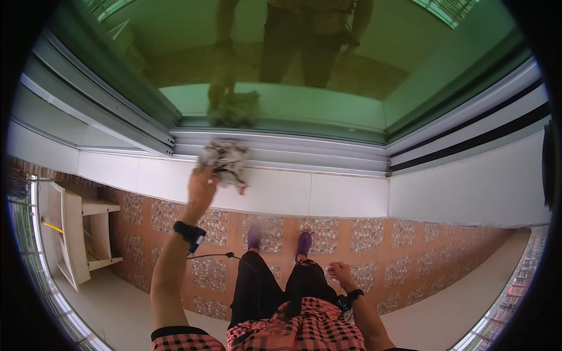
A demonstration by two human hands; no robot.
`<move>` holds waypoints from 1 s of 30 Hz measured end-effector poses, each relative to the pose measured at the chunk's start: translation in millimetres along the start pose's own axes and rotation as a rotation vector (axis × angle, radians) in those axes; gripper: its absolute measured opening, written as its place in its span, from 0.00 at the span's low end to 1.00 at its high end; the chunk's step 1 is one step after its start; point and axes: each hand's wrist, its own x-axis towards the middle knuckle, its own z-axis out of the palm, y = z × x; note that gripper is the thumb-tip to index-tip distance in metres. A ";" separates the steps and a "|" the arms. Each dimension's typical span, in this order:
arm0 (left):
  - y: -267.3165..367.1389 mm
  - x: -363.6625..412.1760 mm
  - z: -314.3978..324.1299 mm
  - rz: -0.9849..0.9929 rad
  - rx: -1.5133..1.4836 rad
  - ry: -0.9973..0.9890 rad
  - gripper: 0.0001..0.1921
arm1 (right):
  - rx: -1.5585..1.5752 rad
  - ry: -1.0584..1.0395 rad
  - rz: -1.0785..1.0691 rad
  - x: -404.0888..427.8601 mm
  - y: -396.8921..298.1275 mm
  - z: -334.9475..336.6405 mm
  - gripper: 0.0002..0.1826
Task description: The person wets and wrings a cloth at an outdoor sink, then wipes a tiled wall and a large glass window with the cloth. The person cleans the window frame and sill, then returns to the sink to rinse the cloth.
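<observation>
A crumpled, dirty grey-white cloth point(226, 160) is bunched in my left hand point(203, 186), blurred by motion. It lies over the aluminium window track point(281, 151) and the front of the white tiled sill point(281, 186). Green tinted window glass point(281, 98) rises behind the track and mirrors my arm, the cloth and my legs. Down beside my right thigh hangs my right hand point(341, 273), holding nothing visible, its fingers loosely curled. Each wrist wears a black strapped device, and a thin cable runs from the left one.
A sliding sash frame point(101, 101) stands at the left, another metal frame point(470, 114) at the right. Below the sill is a pebble-inlaid tile floor point(366, 234) under my purple shoes point(303, 243). A cream wooden cabinet point(83, 228) stands at the left by a railing.
</observation>
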 end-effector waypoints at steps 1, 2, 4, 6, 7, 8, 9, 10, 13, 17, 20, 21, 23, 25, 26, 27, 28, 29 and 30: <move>-41.8 -8.9 -22.2 -0.195 0.043 -0.052 0.10 | -0.011 -0.013 -0.003 -0.1 -2.7 6.0 0.14; -72.8 -21.1 -41.3 -0.313 0.069 -0.011 0.10 | -0.031 -0.030 -0.003 1.5 -4.8 9.9 0.14; -95.5 -28.4 -73.0 -0.479 0.127 -0.031 0.11 | -0.051 -0.037 -0.007 5.6 -9.4 14.1 0.14; -58.1 -22.4 -85.1 -0.556 0.403 -0.143 0.19 | -0.061 -0.024 0.011 7.7 -12.3 14.9 0.14; -58.4 -23.3 -75.6 -0.553 0.395 -0.145 0.19 | -0.062 -0.015 0.011 8.7 -14.5 15.8 0.14; -57.0 -24.3 -70.9 -0.304 0.385 0.078 0.22 | -0.074 -0.045 -0.022 8.2 -19.7 20.3 0.14; -54.8 -24.3 -66.7 -0.050 0.366 0.298 0.26 | -0.084 -0.073 -0.054 7.7 -24.5 24.4 0.15; -52.8 -21.1 -61.0 -0.049 0.361 0.296 0.26 | -0.082 -0.067 -0.052 7.0 -28.5 28.1 0.15; -30.4 -3.4 -32.8 -0.046 0.057 0.154 0.27 | -0.096 -0.058 -0.084 4.1 -37.7 29.7 0.15; -64.6 8.9 -14.1 -0.137 0.047 0.289 0.06 | -0.099 -0.078 -0.105 12.1 -38.1 30.5 0.15; -38.0 20.8 -9.5 -0.347 -0.151 0.196 0.05 | -0.071 -0.050 -0.067 19.6 -22.5 18.2 0.15; -31.0 21.5 -4.8 -0.335 -0.151 0.187 0.05 | -0.054 -0.040 -0.025 21.9 -17.3 16.2 0.14; -9.7 19.0 11.9 -0.257 -0.177 0.243 0.07 | -0.048 -0.032 -0.014 27.1 -8.9 11.7 0.14; 20.0 18.6 25.5 -0.110 -0.141 0.289 0.06 | -0.055 -0.033 -0.005 30.3 -5.2 6.2 0.14; 37.7 18.2 34.2 0.036 -0.114 0.334 0.05 | -0.061 -0.032 -0.004 31.0 -4.0 3.2 0.14; 56.5 16.5 42.8 0.040 -0.127 0.309 0.06 | -0.066 -0.029 -0.004 31.1 -2.7 0.7 0.14; 75.9 13.9 51.3 0.045 -0.140 0.286 0.06 | -0.061 -0.029 -0.002 31.6 -2.1 -1.9 0.14; 96.3 11.9 59.6 0.077 -0.146 0.256 0.07 | -0.064 -0.030 -0.004 32.8 -2.3 -5.5 0.14; 116.1 9.6 67.3 0.108 -0.152 0.227 0.07 | -0.068 -0.032 -0.007 34.4 -2.3 -9.5 0.14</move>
